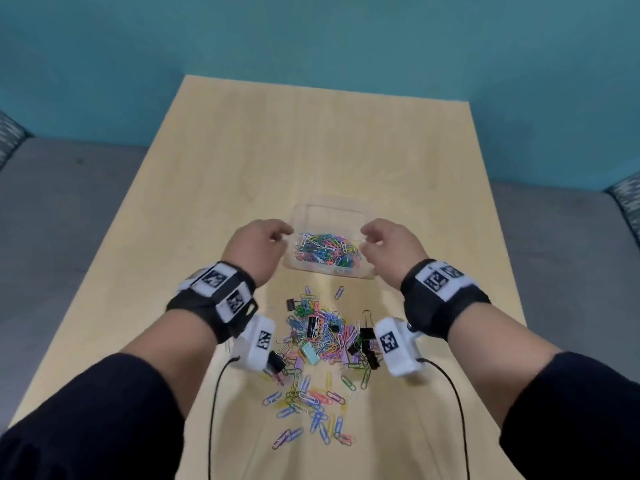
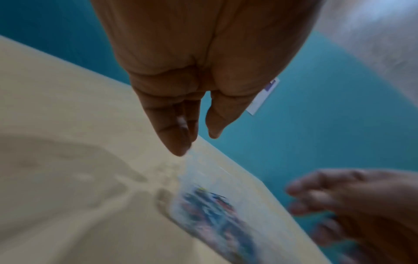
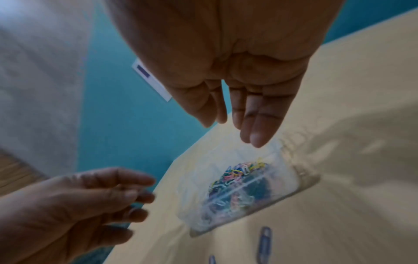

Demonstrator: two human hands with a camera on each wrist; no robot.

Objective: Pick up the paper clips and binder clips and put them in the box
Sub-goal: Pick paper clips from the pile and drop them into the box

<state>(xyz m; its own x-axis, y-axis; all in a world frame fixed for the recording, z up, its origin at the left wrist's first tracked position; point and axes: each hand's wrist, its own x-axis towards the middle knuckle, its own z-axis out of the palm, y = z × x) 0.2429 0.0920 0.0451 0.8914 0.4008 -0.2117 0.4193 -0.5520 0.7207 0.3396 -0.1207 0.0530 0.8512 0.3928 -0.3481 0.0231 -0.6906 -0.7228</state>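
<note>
Neither hand holds anything. Left of centre in the head view, the left hand [image 1: 258, 249] hovers just beside the left wall of the box [image 1: 330, 211], fingers loosely curled and relaxed; its own wrist view shows the fingers [image 2: 174, 125] hanging almost straight down, close together, with nothing between them and the thumb. A black strap with white coded tags wraps that wrist, and a white camera block [image 1: 255, 342] hangs below it with a black cable running to the bottom edge of the frame.

At the centre of the head view the clear plastic box sits on the pale wooden table [image 1: 242, 161], open at the top, with a heap of coloured paper clips inside [image 1: 325, 252], gathered toward its near half. Below it in the frame, nearer the person, lies the loose pile of paper clips [image 1: 320, 341] with several black binder clips [image 1: 313, 327] mixed in, and a thinner scatter of clips reaches toward the bottom of the frame.

Right of centre, the right hand [image 1: 391, 249] hovers beside the box's right wall, mirrored to the other, fingers loose. From the right wrist view its fingers [image 3: 255, 114] point down over the box, nearly straight, thumb apart, empty.

Behind the table stands a teal wall [image 1: 311, 36].
</note>
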